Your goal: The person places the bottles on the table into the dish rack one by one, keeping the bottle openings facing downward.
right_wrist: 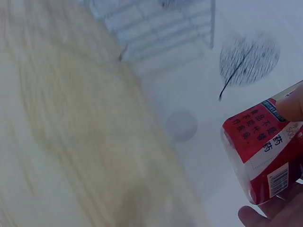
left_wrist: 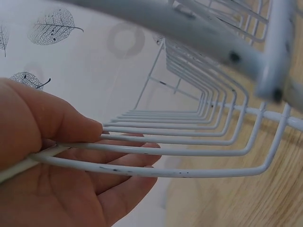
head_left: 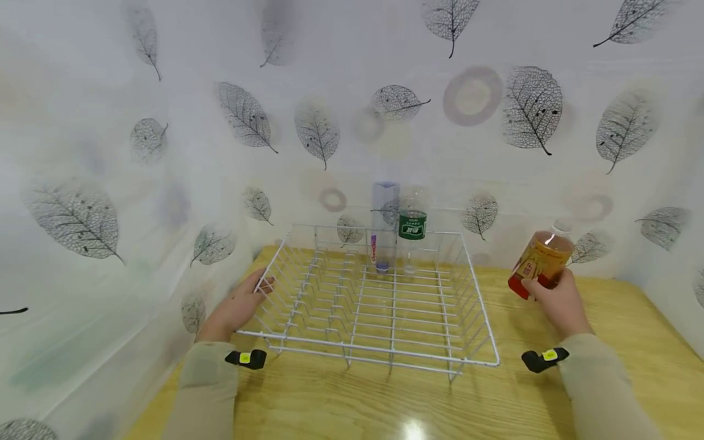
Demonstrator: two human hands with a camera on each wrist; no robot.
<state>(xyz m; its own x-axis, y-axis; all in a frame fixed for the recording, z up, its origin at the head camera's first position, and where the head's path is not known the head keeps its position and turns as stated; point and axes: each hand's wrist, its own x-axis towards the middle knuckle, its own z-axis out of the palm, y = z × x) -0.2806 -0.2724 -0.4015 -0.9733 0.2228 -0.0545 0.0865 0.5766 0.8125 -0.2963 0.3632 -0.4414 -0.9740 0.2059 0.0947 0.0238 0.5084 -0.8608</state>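
Sleeves (head_left: 599,382) reach over the near part of the desk (head_left: 330,406), whose front edge is out of view. Past them, left of the desk's middle, sits a white wire rack (head_left: 352,346); whether all its feet bear on the wood cannot be told. The left grip (head_left: 236,310) clasps its left side, thumb over the wires, fingers behind; a hard tug there could skew or tip the frame, since only that side is held. Off the rack's right side, the right grip (head_left: 558,304) is closed round a red-and-yellow bottle (head_left: 541,263), tilted, pale cap up, apparently clear of the desk and short of its back right corner. That slant and the smooth plastic might let it slip, or its base snag the rack's rim if it came in low. By the desk's back edge stand a clear bottle with purple lettering (head_left: 379,244) and a green-labelled bottle (head_left: 412,225), inside or just behind the rack, which is unclear; shoving the rack backward might topple both against the leaf-patterned sheet (head_left: 357,36)
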